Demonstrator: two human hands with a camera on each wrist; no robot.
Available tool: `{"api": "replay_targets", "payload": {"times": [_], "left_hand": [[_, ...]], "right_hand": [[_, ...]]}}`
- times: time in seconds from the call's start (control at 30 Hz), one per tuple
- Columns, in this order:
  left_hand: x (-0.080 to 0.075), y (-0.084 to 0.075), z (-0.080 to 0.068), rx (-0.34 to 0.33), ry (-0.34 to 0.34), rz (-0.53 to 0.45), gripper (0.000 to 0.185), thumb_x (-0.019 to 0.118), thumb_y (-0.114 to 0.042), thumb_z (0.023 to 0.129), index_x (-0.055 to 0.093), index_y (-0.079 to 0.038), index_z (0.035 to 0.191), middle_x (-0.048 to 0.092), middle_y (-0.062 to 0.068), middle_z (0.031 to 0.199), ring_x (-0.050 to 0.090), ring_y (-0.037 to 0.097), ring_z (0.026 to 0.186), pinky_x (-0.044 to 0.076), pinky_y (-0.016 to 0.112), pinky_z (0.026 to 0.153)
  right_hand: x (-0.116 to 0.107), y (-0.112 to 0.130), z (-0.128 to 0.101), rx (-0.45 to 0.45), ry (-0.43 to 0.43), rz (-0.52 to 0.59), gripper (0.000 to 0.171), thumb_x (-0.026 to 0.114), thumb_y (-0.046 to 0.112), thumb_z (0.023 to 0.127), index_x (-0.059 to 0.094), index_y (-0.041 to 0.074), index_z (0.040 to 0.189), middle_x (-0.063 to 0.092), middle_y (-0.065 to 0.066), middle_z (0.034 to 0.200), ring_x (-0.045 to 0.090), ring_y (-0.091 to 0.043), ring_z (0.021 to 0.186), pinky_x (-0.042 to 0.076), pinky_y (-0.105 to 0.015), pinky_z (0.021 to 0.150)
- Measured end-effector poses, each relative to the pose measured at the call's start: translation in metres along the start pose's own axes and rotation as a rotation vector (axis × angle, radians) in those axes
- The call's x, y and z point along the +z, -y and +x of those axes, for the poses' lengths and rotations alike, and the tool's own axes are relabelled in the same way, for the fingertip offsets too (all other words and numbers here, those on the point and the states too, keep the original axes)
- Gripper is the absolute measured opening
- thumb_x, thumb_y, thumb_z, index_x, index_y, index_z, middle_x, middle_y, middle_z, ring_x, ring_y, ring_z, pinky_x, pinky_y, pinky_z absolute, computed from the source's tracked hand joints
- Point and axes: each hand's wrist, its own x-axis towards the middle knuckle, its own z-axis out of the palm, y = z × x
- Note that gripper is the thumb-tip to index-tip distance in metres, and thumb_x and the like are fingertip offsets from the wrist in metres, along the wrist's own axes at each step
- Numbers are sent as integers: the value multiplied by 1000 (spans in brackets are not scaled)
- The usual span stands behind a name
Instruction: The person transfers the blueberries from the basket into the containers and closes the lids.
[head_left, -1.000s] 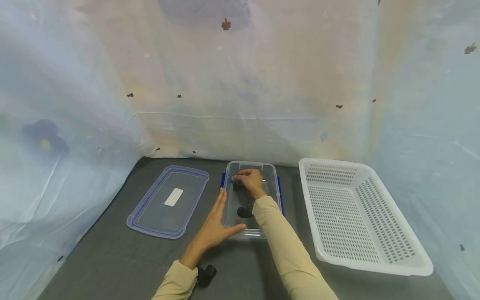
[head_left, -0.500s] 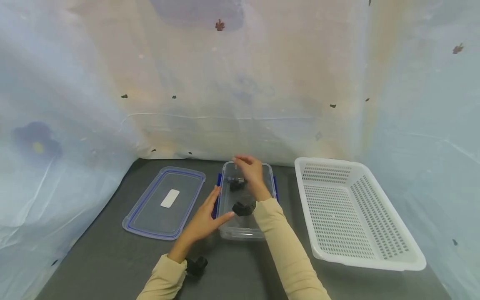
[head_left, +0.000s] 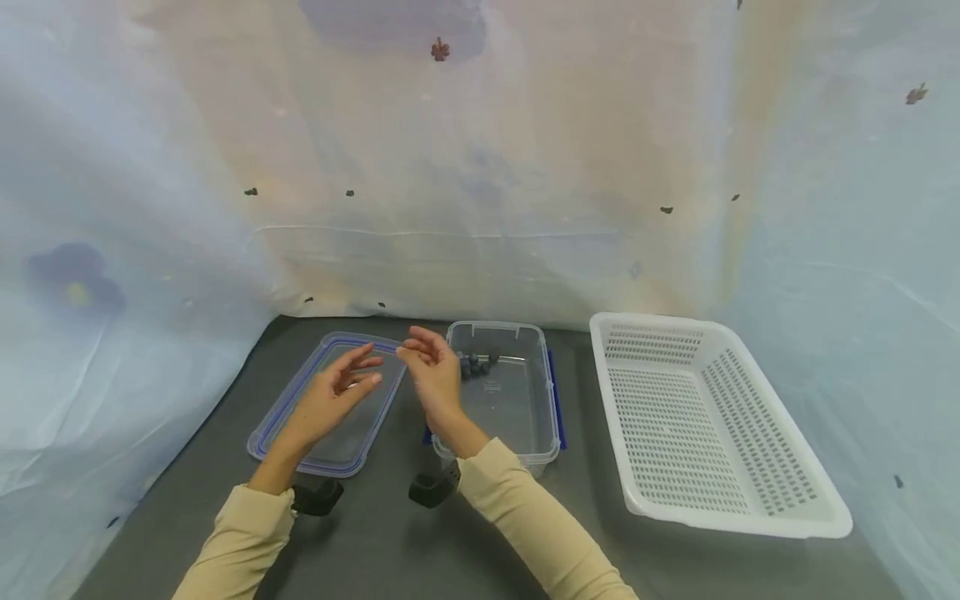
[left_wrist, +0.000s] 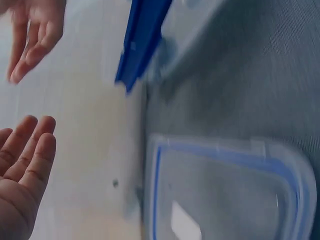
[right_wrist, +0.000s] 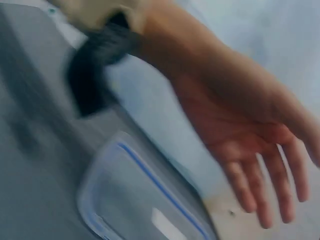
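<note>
Both hands, left hand (head_left: 333, 396) and right hand (head_left: 431, 375), are hovering empty with fingers loosely spread over the lid (head_left: 330, 408), so I'd guess picking it up to cover the box (head_left: 510, 408) is what's coming.

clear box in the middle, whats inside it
A few small dark pieces lie at the far end of the clear box. The right hand covers its near left corner.

Left hand (head_left: 330, 400), right hand (head_left: 431, 372) empty above lid (head_left: 292, 425); container (head_left: 525, 400) beside.
</note>
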Motion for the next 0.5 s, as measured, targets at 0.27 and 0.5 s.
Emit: {"api": "replay_targets", "payload": {"times": [0.27,0.5], "left_hand": [[-53,28,-10,-225,56,84,71,56,-31,100,19,-1,153,33,30,146,38,50,127,37,63,96],[-78,53,-14,-274,100,315,71,59,-31,98,27,9,147,27,36,147,27,57,129,32,67,97]], "right_hand": [[35,-33,-31,175,40,-152,51,71,15,86,52,13,133,59,2,112,56,-16,103,49,-37,84],[45,-61,-38,250,-36,-282,57,74,11,81,51,10,132,57,-7,119,50,-31,114,43,-46,95]]}}
